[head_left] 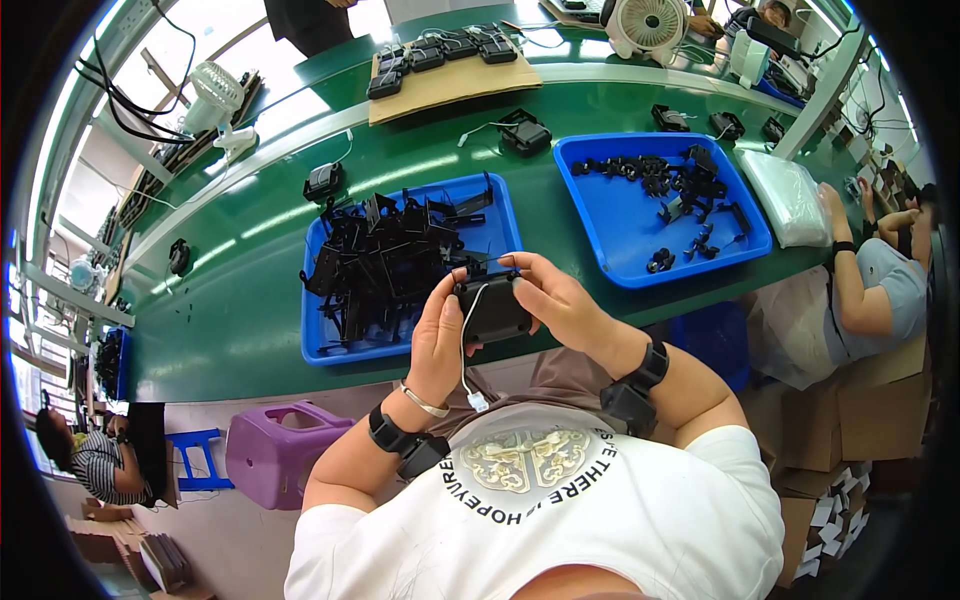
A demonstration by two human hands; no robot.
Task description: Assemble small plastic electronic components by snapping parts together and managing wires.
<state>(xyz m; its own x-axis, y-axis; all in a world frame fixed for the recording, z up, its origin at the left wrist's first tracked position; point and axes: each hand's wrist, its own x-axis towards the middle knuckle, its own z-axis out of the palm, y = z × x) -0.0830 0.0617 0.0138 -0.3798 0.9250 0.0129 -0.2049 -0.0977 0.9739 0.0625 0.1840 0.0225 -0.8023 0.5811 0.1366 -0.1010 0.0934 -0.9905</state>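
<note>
Between my two hands, just over the bench's near edge, is a black plastic housing (497, 310) with a white cable (464, 345) that hangs down to a white connector (478, 401). My left hand (438, 335) grips its left side, thumb on the face. On the opposite side my right hand (560, 300) is closed round the upper right corner, fingertips at the top edge. A small black part seems to sit along that top edge, partly covered by my fingers. Directly beyond my left hand lies a blue tray (312, 345) heaped with black plastic brackets (385, 250).
A second blue tray (610, 235) at the right holds small black parts. Similar housings (524, 132) lie on the green bench (220, 330), with more on cardboard (455, 88) at the back. White plastic bags (785, 197) lie near a co-worker (870, 290). A purple stool (275, 455) stands left.
</note>
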